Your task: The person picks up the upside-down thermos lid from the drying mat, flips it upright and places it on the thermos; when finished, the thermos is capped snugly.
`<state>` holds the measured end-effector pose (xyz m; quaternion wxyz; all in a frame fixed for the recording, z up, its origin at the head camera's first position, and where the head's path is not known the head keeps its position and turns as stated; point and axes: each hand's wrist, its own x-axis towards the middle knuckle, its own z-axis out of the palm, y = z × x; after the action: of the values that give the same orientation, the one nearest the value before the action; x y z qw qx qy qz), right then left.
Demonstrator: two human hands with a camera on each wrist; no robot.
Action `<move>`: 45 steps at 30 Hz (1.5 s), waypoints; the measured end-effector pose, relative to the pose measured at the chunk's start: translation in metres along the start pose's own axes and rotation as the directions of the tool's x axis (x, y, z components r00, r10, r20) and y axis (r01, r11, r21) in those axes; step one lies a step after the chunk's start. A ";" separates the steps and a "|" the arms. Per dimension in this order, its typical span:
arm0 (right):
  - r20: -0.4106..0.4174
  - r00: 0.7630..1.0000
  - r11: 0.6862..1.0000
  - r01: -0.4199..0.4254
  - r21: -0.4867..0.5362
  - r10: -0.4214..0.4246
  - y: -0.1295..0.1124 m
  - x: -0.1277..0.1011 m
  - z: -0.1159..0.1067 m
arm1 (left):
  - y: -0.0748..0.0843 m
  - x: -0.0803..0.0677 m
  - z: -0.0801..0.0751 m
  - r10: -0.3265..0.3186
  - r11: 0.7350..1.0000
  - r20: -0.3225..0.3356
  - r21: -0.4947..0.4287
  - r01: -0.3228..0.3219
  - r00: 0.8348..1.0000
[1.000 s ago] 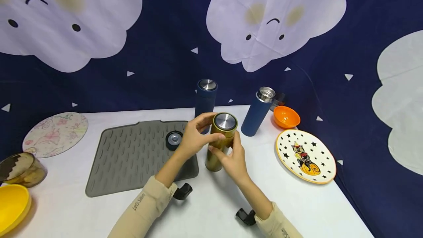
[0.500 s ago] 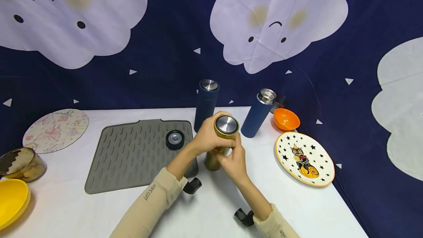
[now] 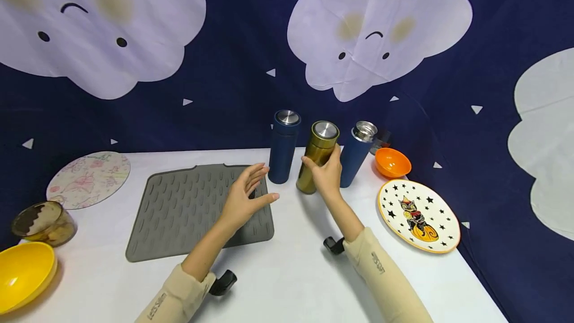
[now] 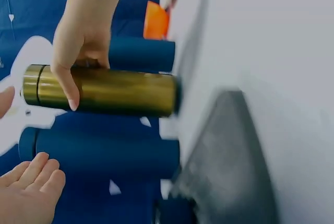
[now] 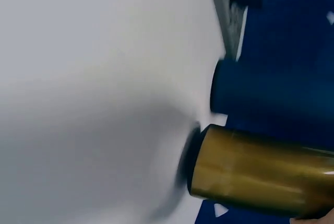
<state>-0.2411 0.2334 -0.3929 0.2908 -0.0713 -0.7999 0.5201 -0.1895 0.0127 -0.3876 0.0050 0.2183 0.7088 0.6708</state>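
Cloud-printed navy fabric backs a white counter (image 3: 287,283), where the right hand (image 3: 327,176) grips a gold flask (image 3: 317,162) standing upright between two navy flasks, one capped (image 3: 283,146), one uncapped (image 3: 356,158). Left hand (image 3: 244,198) hovers, fingers relaxed and holding nothing, over a grey ridged mat (image 3: 188,213).

A white tabletop (image 3: 287,273) carries a grey ribbed mat (image 3: 193,208), a floral round mat (image 3: 88,179), a brown glass bowl (image 3: 43,223), a yellow bowl (image 3: 23,274), three upright flasks, gold (image 3: 317,162) between two blue (image 3: 283,146) (image 3: 357,153), an orange bowl (image 3: 392,162) and a star-patterned plate (image 3: 418,215).
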 end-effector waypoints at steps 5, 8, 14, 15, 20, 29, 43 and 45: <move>-0.043 0.998 0.999 -0.036 -0.041 0.034 0.013 0.034 0.010 | -0.015 -0.022 -0.022 -0.050 0.999 -0.083 0.003 0.050 0.995; -0.048 0.998 0.998 -0.037 -0.056 0.035 0.018 0.039 0.009 | -0.023 -0.023 -0.030 -0.056 0.997 -0.137 0.036 0.062 0.989; -0.011 0.999 0.999 -0.048 -0.024 0.047 0.020 0.040 0.002 | -0.041 -0.002 -0.039 -0.148 0.948 -0.168 0.258 0.188 0.975; -0.004 0.998 0.998 -0.059 -0.026 0.059 0.020 0.039 0.001 | -0.045 0.002 -0.039 -0.174 0.929 -0.154 0.302 0.214 0.973; 0.052 0.989 0.987 -0.130 -0.092 0.135 0.019 0.031 -0.005 | -0.066 0.018 -0.036 -0.270 0.842 -0.096 0.459 0.284 0.958; 0.112 0.984 0.990 -0.140 0.031 0.136 -0.002 -0.022 -0.017 | -0.077 0.022 -0.037 -0.213 0.789 -0.110 0.566 0.238 0.971; 0.747 0.640 0.760 -0.572 0.308 0.180 -0.040 -0.094 0.006 | -0.001 -0.030 -0.028 0.119 0.859 -0.057 0.506 -0.074 0.991; 0.803 0.581 0.692 -0.635 0.344 0.134 -0.042 -0.098 0.005 | 0.005 -0.036 -0.024 0.142 0.858 -0.046 0.503 -0.100 0.989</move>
<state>-0.1559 0.1697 -0.3961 -0.1724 0.0534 -0.5979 0.7810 -0.1629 -0.0215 -0.3904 -0.1228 0.2288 0.8425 0.4719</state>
